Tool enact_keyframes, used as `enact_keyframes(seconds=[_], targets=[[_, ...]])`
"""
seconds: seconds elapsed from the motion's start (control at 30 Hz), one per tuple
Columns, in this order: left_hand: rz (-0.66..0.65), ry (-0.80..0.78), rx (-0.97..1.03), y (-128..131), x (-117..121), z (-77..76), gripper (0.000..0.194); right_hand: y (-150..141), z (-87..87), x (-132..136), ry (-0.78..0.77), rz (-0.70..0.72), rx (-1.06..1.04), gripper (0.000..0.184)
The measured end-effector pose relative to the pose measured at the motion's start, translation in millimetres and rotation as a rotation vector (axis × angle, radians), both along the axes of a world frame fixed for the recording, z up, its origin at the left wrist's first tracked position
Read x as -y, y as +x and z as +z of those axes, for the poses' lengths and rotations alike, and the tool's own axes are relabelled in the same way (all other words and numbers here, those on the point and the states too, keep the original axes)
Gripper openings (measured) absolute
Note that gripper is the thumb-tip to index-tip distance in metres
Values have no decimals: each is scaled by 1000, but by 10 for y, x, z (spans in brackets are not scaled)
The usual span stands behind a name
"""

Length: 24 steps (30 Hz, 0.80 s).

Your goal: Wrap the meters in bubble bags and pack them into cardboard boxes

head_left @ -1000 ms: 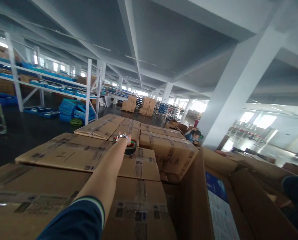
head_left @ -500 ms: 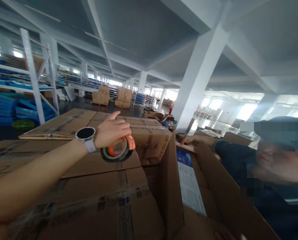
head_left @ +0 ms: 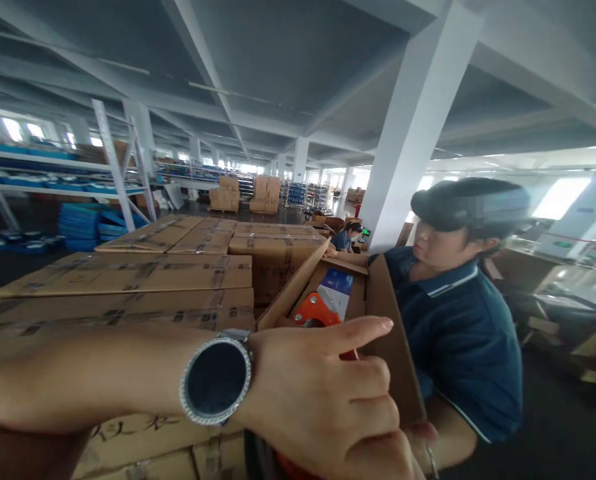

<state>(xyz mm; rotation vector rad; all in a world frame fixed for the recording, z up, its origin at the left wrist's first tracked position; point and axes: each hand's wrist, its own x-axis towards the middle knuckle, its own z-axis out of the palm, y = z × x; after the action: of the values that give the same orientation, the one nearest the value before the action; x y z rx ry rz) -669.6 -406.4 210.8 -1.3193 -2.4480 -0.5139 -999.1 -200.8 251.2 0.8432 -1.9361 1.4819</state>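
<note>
My left hand [head_left: 328,393], with a round-faced watch on its wrist, reaches across the middle of the view, its back towards me. Its index finger stretches to the right while the other fingers curl round an orange tape dispenser [head_left: 314,308]. The dispenser's head shows above my knuckles; its handle is mostly hidden. Beyond it stands an open cardboard box [head_left: 395,340], with a blue and white printed sheet [head_left: 337,288] inside. My right hand is not in view.
A co-worker in a dark blue shirt [head_left: 473,347] stands right of the open box, a hand [head_left: 423,433] at its near edge. Taped cartons [head_left: 178,273] are stacked to the left. A pillar [head_left: 413,127] and shelving [head_left: 113,167] rise behind.
My left hand has come nearer and moved right with the tape dispenser, now in front of the open box. The view has shifted, showing more of the co-worker.
</note>
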Motion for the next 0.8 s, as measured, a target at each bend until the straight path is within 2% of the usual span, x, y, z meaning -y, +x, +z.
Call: enact_keyframes(seconds=[0.07,0.13,0.2,0.27,0.33,0.43,0.5,0.53,0.57,0.6,0.63,0.67,0.73,0.8], targets=[[14,-84,-144,5,-291,161,33,13,32,-105,-48,-120,-23,28],[123,-47,-236,32,-464,252,38,62,96,-192,-40,-189,0,27],[309,135,-193,44,-545,248,63,167,151,-270,-23,-191,35,30],[420,358,27,14,-605,161,70,356,98,-363,-23,-128,85,34],[378,498,378,-47,-707,39,62,643,-154,-507,-7,-15,174,40],[195,573,811,-122,-949,-84,65,1165,-832,-831,88,211,330,47],[134,592,939,-134,-1115,-86,70,1448,-1258,-1049,135,280,374,54],[129,597,979,-131,-1186,-70,72,1539,-1397,-1129,153,306,386,57],[146,603,1009,-125,-1246,-53,72,1587,-1464,-1179,168,324,393,58],[181,612,1028,-119,-1295,-41,70,1590,-1454,-1197,180,342,398,57],[224,620,1038,-114,-1334,-42,68,1552,-1367,-1181,189,355,398,53],[263,629,1040,-111,-1365,-59,64,1478,-1213,-1134,200,368,397,49],[317,665,1053,-110,-1412,-150,54,1269,-787,-979,242,402,396,47],[331,720,1077,-103,-1449,-295,48,1071,-395,-813,371,484,423,55]])
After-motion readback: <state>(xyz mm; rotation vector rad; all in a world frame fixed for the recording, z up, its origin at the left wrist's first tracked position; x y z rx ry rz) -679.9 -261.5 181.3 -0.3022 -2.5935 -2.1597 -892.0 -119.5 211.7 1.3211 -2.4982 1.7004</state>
